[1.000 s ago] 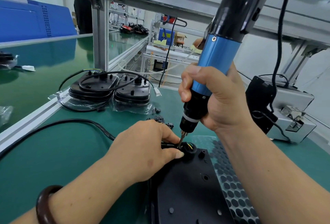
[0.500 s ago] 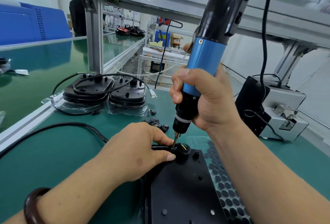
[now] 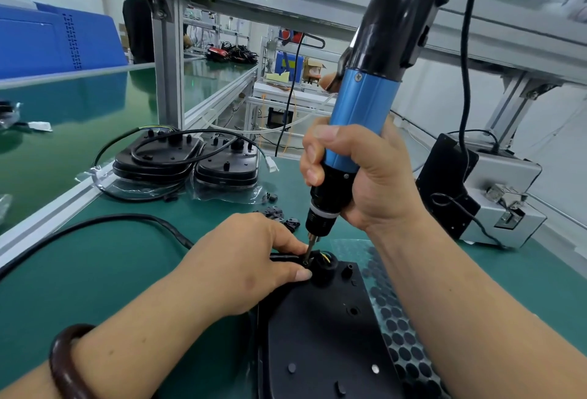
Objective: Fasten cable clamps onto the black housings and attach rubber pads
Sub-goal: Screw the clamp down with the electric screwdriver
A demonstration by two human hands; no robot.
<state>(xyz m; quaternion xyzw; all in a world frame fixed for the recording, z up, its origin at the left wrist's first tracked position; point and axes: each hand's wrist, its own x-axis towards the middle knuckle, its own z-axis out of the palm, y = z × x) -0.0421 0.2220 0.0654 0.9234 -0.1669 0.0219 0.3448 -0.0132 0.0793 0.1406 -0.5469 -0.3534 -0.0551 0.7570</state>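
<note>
A black housing lies flat on the green mat in front of me. My left hand pinches the black cable and clamp at the housing's top edge, thumb beside the round cable port. My right hand grips a blue and black electric screwdriver, held nearly upright. Its bit tip touches the clamp right next to my left fingertips. A clear sheet of round black rubber pads lies under the housing's right side.
Two more black housings with cables sit in plastic bags at the back left. Several loose small black clamps lie behind my left hand. A grey box with a black bracket stands at the right. An aluminium post rises at the back.
The hands and screwdriver keep the same pose on the clamp; only the camera view has shifted slightly.
</note>
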